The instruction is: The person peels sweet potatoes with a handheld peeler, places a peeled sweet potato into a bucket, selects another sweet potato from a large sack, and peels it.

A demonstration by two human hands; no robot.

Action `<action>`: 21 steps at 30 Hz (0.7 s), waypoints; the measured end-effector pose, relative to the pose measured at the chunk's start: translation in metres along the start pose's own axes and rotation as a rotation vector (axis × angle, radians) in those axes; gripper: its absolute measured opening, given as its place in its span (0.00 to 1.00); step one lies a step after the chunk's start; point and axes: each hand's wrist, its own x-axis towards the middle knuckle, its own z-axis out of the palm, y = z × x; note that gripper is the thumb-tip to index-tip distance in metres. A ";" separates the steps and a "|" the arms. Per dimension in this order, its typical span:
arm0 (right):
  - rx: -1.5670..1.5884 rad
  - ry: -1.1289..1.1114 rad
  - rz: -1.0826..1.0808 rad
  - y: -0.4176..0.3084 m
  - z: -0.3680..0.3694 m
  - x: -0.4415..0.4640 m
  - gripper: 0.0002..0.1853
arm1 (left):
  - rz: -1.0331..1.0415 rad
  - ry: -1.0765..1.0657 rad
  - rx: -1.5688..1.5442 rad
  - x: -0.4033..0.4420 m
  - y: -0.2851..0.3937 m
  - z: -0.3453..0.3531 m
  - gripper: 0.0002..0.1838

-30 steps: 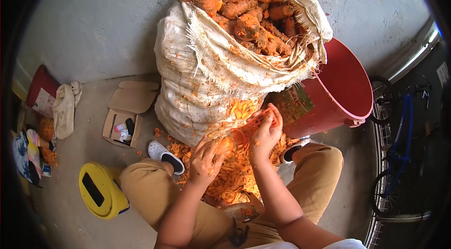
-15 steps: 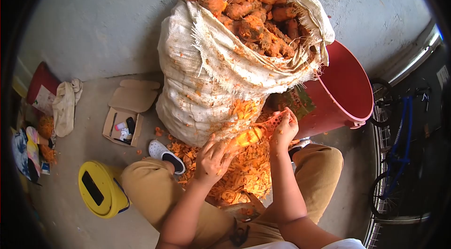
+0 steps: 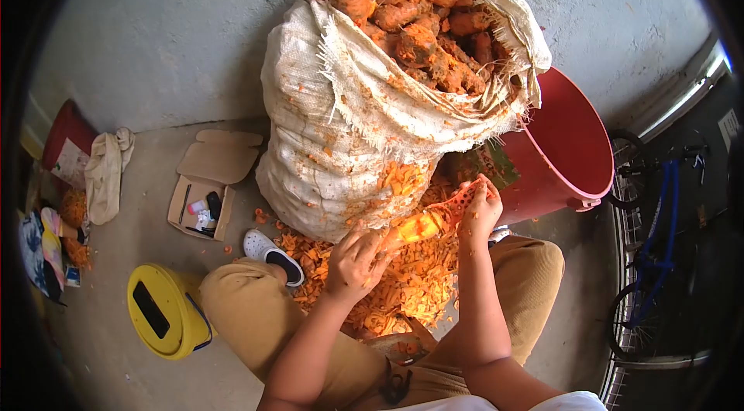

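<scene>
My left hand (image 3: 356, 265) is closed around the near end of a peeled orange carrot (image 3: 419, 227), which points up and to the right. In my right hand (image 3: 480, 213) is a red-orange peeler (image 3: 456, 202) with holes along its handle; its head lies against the carrot's far end. Orange bits cling to the fingers of both hands. Beneath them a heap of orange peelings (image 3: 407, 287) lies on the floor between my legs. Just beyond stands a white woven sack (image 3: 325, 147), its open mouth full of unpeeled, soil-covered carrots (image 3: 418, 43).
A large red bucket (image 3: 577, 139) leans beside the sack. To the left are a yellow lidded bucket (image 3: 167, 333) with a phone (image 3: 150, 309) on top and an open cardboard box (image 3: 221, 149) with small items. A blue bicycle (image 3: 660, 248) stands at right.
My right hand and the peeler have moved slightly to the right. My left hand and the carrot have shifted a little rightward too; the sack has stayed in place.
</scene>
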 end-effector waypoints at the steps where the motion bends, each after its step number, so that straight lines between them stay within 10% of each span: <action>1: 0.003 0.015 0.037 -0.001 -0.001 0.000 0.10 | 0.015 0.000 0.003 0.001 0.001 0.000 0.17; 7: 0.106 -0.159 -0.069 -0.012 -0.003 0.000 0.11 | 0.046 -0.010 0.002 -0.004 -0.007 0.002 0.17; 12: 0.137 0.200 -0.019 0.013 -0.007 0.001 0.12 | 0.032 -0.008 0.027 -0.002 -0.004 0.007 0.16; 15: 0.113 -0.178 -0.064 -0.006 -0.015 0.006 0.09 | 0.015 0.015 0.004 -0.003 -0.006 0.003 0.17; 19: 0.200 0.306 -0.215 0.005 -0.075 0.064 0.09 | -0.090 0.262 0.087 0.003 -0.014 -0.033 0.16; 21: 0.062 0.144 -0.132 0.003 -0.075 0.059 0.09 | -0.218 0.198 -0.064 0.001 -0.016 -0.032 0.17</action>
